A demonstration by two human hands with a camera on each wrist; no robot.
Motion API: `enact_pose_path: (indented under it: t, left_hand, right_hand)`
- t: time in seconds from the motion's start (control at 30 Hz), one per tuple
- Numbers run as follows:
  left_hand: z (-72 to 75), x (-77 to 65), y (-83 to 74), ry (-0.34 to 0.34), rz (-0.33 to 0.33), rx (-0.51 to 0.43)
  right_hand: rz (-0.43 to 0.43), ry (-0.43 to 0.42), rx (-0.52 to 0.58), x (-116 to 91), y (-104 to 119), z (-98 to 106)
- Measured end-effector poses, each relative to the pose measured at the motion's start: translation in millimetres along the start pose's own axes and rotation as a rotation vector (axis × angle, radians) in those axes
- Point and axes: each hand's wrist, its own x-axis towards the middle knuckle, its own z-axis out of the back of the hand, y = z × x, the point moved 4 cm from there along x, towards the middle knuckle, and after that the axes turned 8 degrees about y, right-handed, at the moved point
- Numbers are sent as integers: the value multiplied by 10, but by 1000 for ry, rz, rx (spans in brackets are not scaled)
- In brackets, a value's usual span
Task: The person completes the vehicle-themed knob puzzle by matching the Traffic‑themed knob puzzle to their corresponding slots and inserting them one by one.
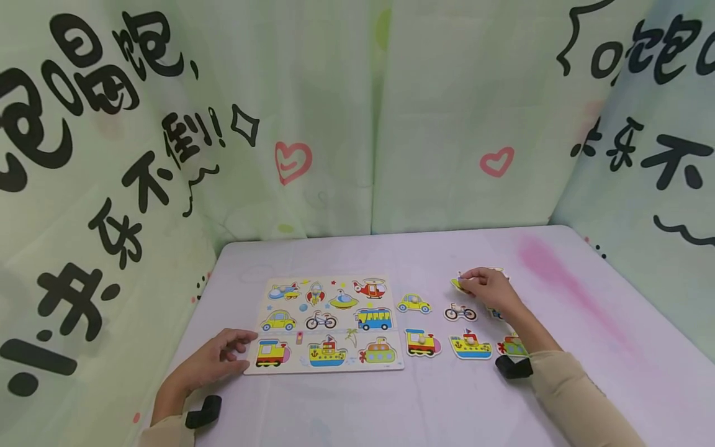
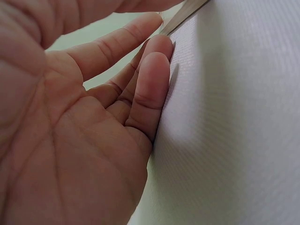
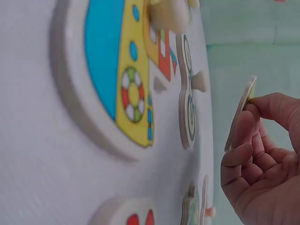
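My right hand [image 1: 493, 288] pinches a flying saucer puzzle piece [image 1: 458, 284] by thumb and fingers. The right wrist view has this thin wooden piece [image 3: 240, 115] tilted, raised off the table. Just below it on the table lies a bicycle piece [image 1: 460, 312]. At the left edge of the picture puzzle board [image 1: 329, 329], my left hand [image 1: 215, 357] rests with relaxed fingers, fingertips right at the edge. In the left wrist view the loosely bent fingers [image 2: 152, 84] lie along the tabletop beside the board's edge.
Right of the board lie a car piece [image 1: 414, 303], a train piece [image 1: 422, 343], a ship piece [image 1: 471, 345] and a submarine piece [image 1: 511, 345]. Other pieces are partly hidden behind my right hand and wrist. Printed curtains [image 1: 436, 124] surround the table [image 1: 346, 410].
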Motion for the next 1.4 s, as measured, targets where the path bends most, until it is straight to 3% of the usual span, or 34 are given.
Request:
enact_pose_path:
  t: [0.33,0.63,1.1,1.4]
  left_hand:
    - [-7,-7,-7,-13,25,3]
    - [-4,-7,-1,-2,2,5]
    - [0,5,-2,-9,-1,24]
    - [-6,8,-8,-16,22,38]
  right_hand:
    - [14,27,145,-45,139,-124]
    - [-3,56,178,-40,274,-290]
    - [40,144,283,-12,603,-708]
    - [57,168,265,19,788,-942]
